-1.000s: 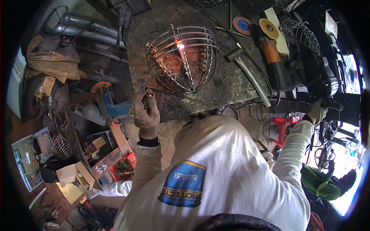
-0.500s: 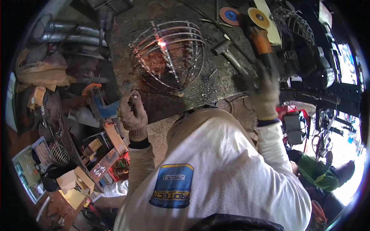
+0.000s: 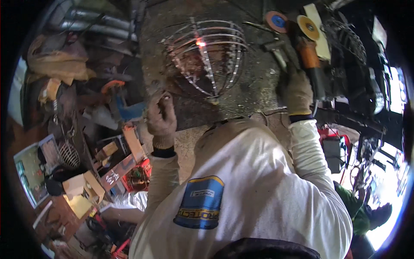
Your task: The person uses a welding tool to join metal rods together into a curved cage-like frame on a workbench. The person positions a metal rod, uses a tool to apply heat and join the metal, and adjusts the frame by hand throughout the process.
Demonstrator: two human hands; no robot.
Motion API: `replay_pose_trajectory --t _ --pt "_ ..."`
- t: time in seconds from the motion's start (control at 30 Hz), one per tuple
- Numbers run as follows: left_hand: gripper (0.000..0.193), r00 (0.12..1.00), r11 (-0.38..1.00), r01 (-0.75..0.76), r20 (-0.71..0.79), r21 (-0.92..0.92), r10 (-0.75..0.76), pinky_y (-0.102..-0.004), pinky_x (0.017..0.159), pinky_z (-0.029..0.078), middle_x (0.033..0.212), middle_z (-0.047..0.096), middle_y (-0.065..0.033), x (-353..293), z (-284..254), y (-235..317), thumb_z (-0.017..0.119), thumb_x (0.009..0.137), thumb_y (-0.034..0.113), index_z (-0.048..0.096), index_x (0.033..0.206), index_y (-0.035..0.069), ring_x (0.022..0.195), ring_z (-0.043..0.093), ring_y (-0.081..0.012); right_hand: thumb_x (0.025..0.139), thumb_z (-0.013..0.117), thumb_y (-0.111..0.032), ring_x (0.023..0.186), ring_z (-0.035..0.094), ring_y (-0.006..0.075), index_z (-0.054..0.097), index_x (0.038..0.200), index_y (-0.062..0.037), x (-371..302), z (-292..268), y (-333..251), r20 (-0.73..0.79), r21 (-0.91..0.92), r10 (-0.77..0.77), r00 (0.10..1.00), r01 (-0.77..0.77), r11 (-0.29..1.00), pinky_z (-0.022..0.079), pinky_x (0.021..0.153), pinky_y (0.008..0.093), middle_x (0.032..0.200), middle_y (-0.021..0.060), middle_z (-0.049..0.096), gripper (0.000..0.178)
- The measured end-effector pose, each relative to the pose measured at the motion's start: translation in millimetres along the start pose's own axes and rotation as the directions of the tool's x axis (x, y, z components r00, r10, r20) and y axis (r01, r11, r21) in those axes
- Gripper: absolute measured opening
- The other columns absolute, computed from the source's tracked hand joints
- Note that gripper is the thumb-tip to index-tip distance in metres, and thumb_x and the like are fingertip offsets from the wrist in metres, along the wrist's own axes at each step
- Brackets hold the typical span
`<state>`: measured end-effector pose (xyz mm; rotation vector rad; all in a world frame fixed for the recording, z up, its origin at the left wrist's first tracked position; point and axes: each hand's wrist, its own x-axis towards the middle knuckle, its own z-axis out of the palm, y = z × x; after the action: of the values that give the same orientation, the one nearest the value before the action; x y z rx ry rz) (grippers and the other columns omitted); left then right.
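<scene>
A dome-shaped cage of welded metal rods [image 3: 209, 71] lies on the dark metal table [image 3: 164, 21]. One spot on its upper ribs glows orange. My left hand [image 3: 162, 115], in a tan knit glove, is at the table's near edge, below left of the cage. Its fingers are curled closed, and what they hold is hidden. My right hand [image 3: 298, 91], gloved alike, is right of the cage with its fingers closed on the handle end of a hammer [image 3: 281, 58]. The hammer's head points away from me, toward the upper left.
An angle grinder [image 3: 309, 56] with an orange body and yellow disc lies just beyond my right hand. Beside it is a loose disc [image 3: 276, 21]. To the left are a blue clamp [image 3: 129, 108], cardboard boxes [image 3: 84, 187] and metal pipes [image 3: 97, 30]. A person in green [image 3: 351, 207] is at lower right.
The view has shifted, so the table and cage appear farther right. My right hand has moved from near the grinder onto the hammer's handle. The glow on the cage looks smaller.
</scene>
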<state>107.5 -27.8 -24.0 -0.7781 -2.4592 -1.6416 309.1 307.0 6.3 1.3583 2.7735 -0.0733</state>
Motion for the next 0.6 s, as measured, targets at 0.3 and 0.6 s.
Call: replay_pose_trajectory --t 0.3,0.6 --pt "0.02 0.97 0.806 -0.236 0.078 0.543 0.231 -0.0394 0.081 0.058 0.106 0.075 -0.0153 62.8 -6.5 16.8 0.069 0.097 0.017 0.071 0.112 0.004 0.093 0.074 -0.0303 0.1 0.058 -0.033 0.112 0.066 0.0416 0.061 0.137 -0.0154 30.5 -4.8 -49.9 -0.177 0.333 -0.285 0.942 0.33 0.883 0.056 0.091 0.0474 0.125 0.0223 0.066 0.041" --pt "0.031 0.978 0.656 -0.208 0.174 0.726 0.117 -0.045 0.069 0.058 0.093 0.076 -0.0139 76.0 24.8 13.4 0.069 0.092 0.028 0.069 0.121 0.017 0.078 0.074 -0.0328 0.103 0.056 -0.035 0.099 0.07 0.0387 0.068 0.122 -0.0115 59.8 20.1 -65.7 -0.197 0.286 -0.404 0.893 0.447 0.848 0.057 0.083 0.0474 0.111 0.0183 0.073 0.033"
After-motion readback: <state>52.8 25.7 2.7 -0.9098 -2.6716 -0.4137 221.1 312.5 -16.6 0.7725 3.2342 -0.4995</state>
